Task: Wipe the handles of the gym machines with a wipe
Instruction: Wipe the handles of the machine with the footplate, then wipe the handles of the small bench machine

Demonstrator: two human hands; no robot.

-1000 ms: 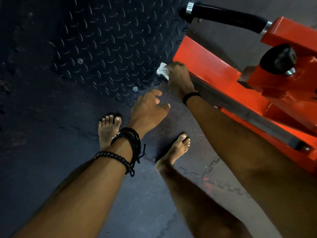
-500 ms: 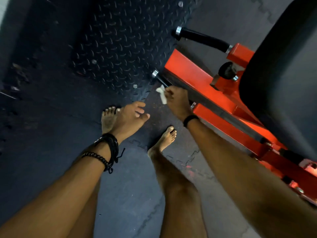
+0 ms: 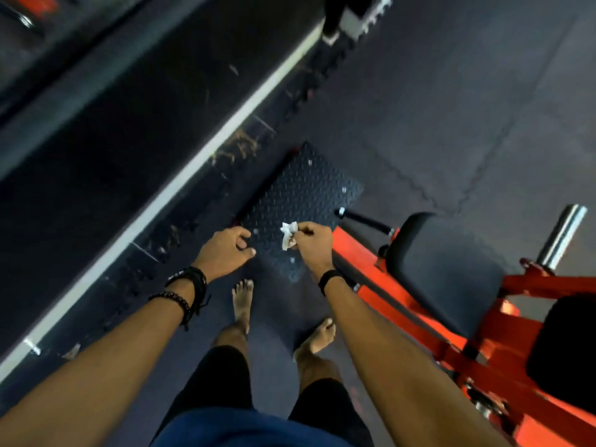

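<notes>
Head view, one crumpled wipe pinched in right hand fingers, left hand loosely curled, holding nothing, one black handle

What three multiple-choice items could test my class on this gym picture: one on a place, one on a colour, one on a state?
1. Where is the wipe?
A. On the floor
B. In the right hand
C. Draped over the seat pad

2. What colour is the machine frame?
A. Orange-red
B. Green
C. White

3. What is the left hand doing?
A. Gripping the black handle
B. Holding a spray bottle
C. Holding nothing, fingers loosely curled

Answers:
1 B: the crumpled white wipe is pinched in the right hand's fingertips, above the tread plate.
2 A: the frame beams beside the black seat pad are orange-red.
3 C: the left hand hangs over the floor and touches nothing.
</notes>
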